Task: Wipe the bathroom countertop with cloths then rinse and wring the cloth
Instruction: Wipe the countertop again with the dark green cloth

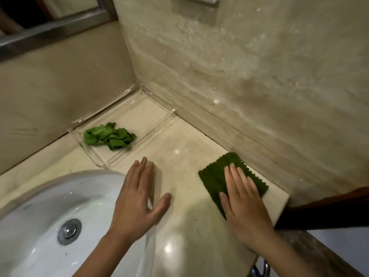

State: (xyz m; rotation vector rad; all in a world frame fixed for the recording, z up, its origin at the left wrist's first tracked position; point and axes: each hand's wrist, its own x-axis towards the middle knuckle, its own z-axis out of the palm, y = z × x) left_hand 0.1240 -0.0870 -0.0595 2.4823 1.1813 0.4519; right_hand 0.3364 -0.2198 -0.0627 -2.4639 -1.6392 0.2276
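Presently on view:

1. Dark green cloth (212, 176): folded flat on the tabletop (179, 144), at the right, close to the side wall (259, 76) and near the tabletop's right end. Its edges run diagonal to the wall. Its near part is hidden, so its long axis cannot be told.
2. Right hand (242, 198): released, fingers straight and together, pressing palm-down on the dark green cloth. The fingers point toward the far wall. The cloth lies directly beneath this hand, with its free part to the far left of the fingers.
3. Left hand (139, 196): released, fingers straight, thumb spread, palm down between the basin and the dark green cloth. It holds nothing. Whether it touches the tabletop cannot be told.
4. Key relation: the unwiped surface lies left of and beyond the right hand. That hand is already on the cloth, so a sweep would probably go leftward toward the basin.
5. Clear tray (147, 110): in the far corner, against both walls. It holds one crumpled light green cloth (108, 136) at its left end and nothing else.
6. White basin (50, 196): near left, with a metal drain plug (69, 231). No cloth is in it, so the rinse and wring are judged not yet done.
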